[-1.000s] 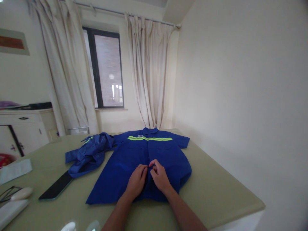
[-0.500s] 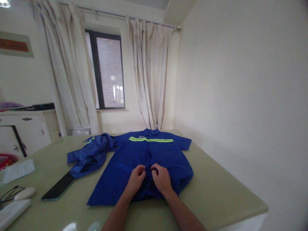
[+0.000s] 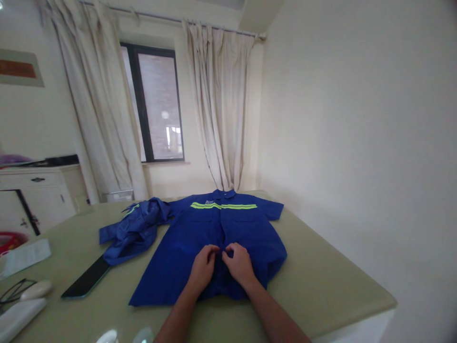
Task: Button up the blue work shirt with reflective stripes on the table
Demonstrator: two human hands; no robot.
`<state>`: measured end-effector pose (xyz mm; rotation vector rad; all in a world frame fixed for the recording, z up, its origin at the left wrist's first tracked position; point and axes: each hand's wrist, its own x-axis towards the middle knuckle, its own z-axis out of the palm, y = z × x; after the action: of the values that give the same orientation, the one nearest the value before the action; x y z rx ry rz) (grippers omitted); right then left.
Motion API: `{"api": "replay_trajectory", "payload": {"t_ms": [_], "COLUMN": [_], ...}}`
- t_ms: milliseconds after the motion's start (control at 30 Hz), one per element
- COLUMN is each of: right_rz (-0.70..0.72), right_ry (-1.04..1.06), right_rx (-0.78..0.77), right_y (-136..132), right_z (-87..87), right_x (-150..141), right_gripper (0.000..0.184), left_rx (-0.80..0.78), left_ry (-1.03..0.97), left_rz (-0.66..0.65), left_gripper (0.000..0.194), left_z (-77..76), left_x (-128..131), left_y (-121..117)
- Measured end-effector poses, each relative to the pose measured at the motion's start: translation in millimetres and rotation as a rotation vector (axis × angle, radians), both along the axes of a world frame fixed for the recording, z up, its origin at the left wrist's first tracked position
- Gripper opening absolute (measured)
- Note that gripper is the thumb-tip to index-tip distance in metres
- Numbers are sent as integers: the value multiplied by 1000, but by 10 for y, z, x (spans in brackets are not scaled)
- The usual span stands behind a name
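A blue short-sleeved work shirt point(image 3: 185, 247) with a yellow-green reflective chest stripe lies spread on the table, collar at the far side. My left hand point(image 3: 204, 263) pinches the left front edge of its opening, low on the shirt. Close beside it, my right hand point(image 3: 238, 261) pinches the facing edge, fingertips nearly meeting the left ones. Whatever lies right between the fingertips, such as a button, is too small to make out. Near the hem the cloth is rumpled under my wrists.
A crumpled blue garment point(image 3: 137, 228) touches the shirt's left sleeve, partly over a dark phone point(image 3: 85, 278). Glasses point(image 3: 14, 290), a pale mouse point(image 3: 36, 289), a white object point(image 3: 21, 317) and a paper point(image 3: 26, 257) lie at the left of the table point(image 3: 332, 295). A wall point(image 3: 357, 143) rises on the right.
Both hands stay at the shirt's front opening, with the fingertips slightly closer together. The view has shifted a little; the shirt lies as before.
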<state>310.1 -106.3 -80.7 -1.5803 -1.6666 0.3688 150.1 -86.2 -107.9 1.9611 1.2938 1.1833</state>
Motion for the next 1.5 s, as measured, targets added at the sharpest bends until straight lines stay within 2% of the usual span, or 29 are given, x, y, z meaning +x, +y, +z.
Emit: {"api": "replay_trajectory", "payload": {"t_ms": [100, 167, 300, 467, 600, 767, 933, 1033, 1133, 1267, 1500], "right_rz": [-75, -104, -88, 28, 71, 39, 81, 155, 235, 267, 182], "right_ry": [4, 11, 8, 17, -60, -156, -235, -176, -24, 147, 27], "right_rx": [-35, -48, -9, 93, 76, 36, 40, 84, 104, 40, 89], "right_y": [31, 40, 34, -7, -34, -50, -92, -85, -31, 45, 20], "right_z": [-27, -43, -62, -65, -63, -65, -34, -1, 2, -51, -52], "right_x": [15, 24, 21, -13, -33, -44, -48, -19, 26, 57, 43], "right_gripper": [11, 13, 13, 9, 11, 13, 15, 24, 36, 22, 14], "left_rx": [-42, -84, -111, -88, -26, 48, 78, 87, 54, 36, -81], "left_ry": [225, 369, 482, 350, 216, 178, 182, 141, 58, -10, -170], "left_rz": [80, 108, 160, 95, 48, -11, 28, 49, 67, 60, 11], "left_gripper": [34, 28, 13, 9, 12, 17, 17, 16, 13, 12, 25], "left_z": [38, 104, 175, 86, 39, 7, 16, 46, 86, 141, 136], "left_x": [68, 125, 180, 94, 46, 52, 56, 57, 60, 73, 58], "left_y": [-21, -32, -45, -63, -76, -59, -78, -99, -114, -139, -95]}}
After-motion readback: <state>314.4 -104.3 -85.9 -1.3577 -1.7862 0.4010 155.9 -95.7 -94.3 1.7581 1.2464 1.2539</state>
